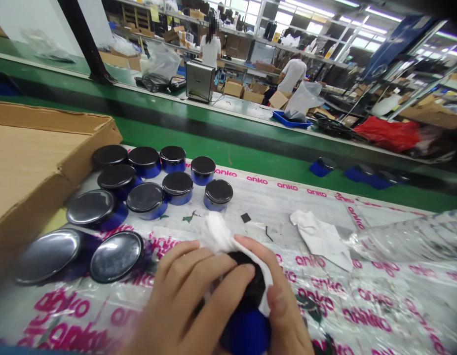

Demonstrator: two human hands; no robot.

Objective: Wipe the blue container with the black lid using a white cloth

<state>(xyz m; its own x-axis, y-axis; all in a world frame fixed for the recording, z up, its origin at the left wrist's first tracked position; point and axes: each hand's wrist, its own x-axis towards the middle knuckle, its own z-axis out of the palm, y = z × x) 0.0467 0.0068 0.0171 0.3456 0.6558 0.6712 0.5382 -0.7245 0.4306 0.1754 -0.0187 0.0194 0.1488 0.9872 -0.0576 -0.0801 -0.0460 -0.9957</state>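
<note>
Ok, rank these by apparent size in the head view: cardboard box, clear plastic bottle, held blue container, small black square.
1. Cardboard box
2–3. Clear plastic bottle and held blue container: unsure; both show only partly, and the container looks nearer the camera
4. Small black square

Lettering (257, 181): "anko"; pink, repeated; surface: plastic table sheet (265, 201)

Your left hand (191, 291) and right hand (285, 305) have one canister (248, 331) between them. Grouped canisters (145, 198) stand between it and your cardboard box (86, 140), leftward; rightward, a loose tissue (324, 237) lies on the plastic sheet (258, 199).
</note>
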